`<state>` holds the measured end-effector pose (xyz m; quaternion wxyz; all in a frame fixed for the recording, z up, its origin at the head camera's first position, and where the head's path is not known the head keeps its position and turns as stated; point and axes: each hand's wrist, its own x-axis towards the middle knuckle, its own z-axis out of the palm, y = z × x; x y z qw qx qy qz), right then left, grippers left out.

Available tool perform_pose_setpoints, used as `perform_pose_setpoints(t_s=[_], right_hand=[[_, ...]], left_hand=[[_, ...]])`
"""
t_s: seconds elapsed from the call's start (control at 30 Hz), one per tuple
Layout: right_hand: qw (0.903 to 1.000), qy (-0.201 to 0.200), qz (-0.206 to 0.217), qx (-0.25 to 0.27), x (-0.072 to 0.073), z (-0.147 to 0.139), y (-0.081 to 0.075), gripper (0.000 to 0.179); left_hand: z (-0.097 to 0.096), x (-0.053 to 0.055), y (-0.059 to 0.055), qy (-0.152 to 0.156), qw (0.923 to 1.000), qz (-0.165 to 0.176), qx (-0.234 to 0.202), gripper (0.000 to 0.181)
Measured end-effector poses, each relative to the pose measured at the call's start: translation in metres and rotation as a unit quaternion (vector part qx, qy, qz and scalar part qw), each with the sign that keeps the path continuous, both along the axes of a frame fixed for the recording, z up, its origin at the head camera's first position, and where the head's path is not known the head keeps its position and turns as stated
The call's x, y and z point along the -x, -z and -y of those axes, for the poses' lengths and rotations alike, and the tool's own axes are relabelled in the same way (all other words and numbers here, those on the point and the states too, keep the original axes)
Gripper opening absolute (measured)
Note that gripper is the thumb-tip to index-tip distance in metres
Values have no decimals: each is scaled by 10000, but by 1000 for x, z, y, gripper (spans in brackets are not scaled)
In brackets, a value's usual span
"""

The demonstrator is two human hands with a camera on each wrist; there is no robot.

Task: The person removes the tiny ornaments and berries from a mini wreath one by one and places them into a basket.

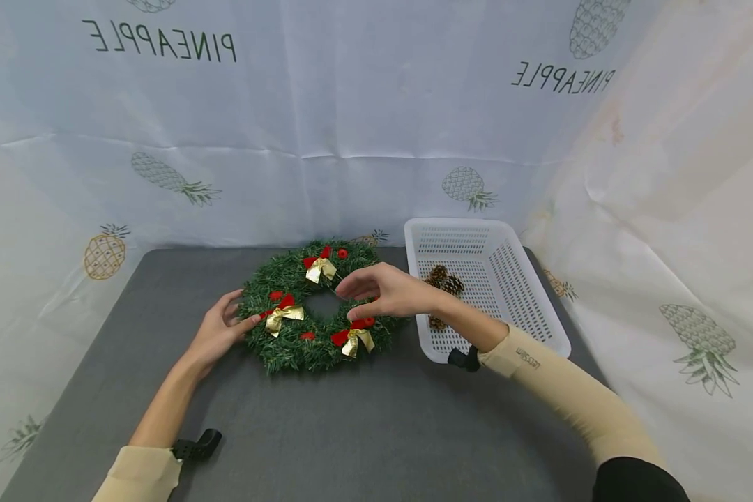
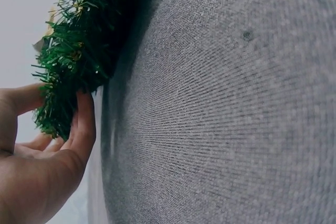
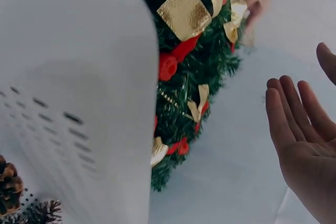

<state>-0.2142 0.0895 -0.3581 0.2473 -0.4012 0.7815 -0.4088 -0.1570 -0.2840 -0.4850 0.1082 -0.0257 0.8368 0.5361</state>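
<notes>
the wreath (image 1: 323, 345) lies on the grey bench (image 1: 326, 432), towards its back edge, between the left hand and the white basket. the left hand (image 1: 218, 331) is at the wreath's outer left edge — its grip is closed about the greenery, thumb on the upper side and fingers round the rim, as the left wrist view also shows. the thumb tip is just beside the leftmost of three gold bows (image 1: 285, 318), each backed with red ribbon.

the right hand (image 1: 392, 289) hovers over the right part of the wreath, fingers relaxed and pointing left. its grip is wide, the thumb well apart from the fingers. small red flowers (image 1: 342, 254) dot the greenery, and the right wrist view shows a thin beaded strand (image 3: 176, 102) among the needles.

the basket (image 1: 508, 275) stands to the right of the wreath, its sides pierced with slots. brown pine cones (image 1: 453, 284) lie in its left part; the right forearm passes in front of them, so their number cannot be told. both arms wear pale sleeves (image 1: 549, 369) — behind the bench hangs a light cloth (image 1: 364, 90) printed with pineapples and mirrored lettering.
</notes>
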Motion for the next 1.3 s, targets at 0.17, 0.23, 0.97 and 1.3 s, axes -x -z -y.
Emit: perform_pose_setpoints(t_s=[0.17,0.23,0.97,1.3], right_hand=[[9992,-278,240,-182,2,20,1,47],[9984,-388,331,-243,3,27,2,46],[9753,-1473,555,-1548,29,86,22,31],[9669,-1483,719,-1950,30,99,35,30]], left_hand=[[-1,1,0,-3,10000,-16,30,95],[-2,1,-1,-4,10000,-21,30,95],[-2,0,-2,-105,9999,-26,-42,95],[-1,-1,1,-117,9999,-63,-93,93]])
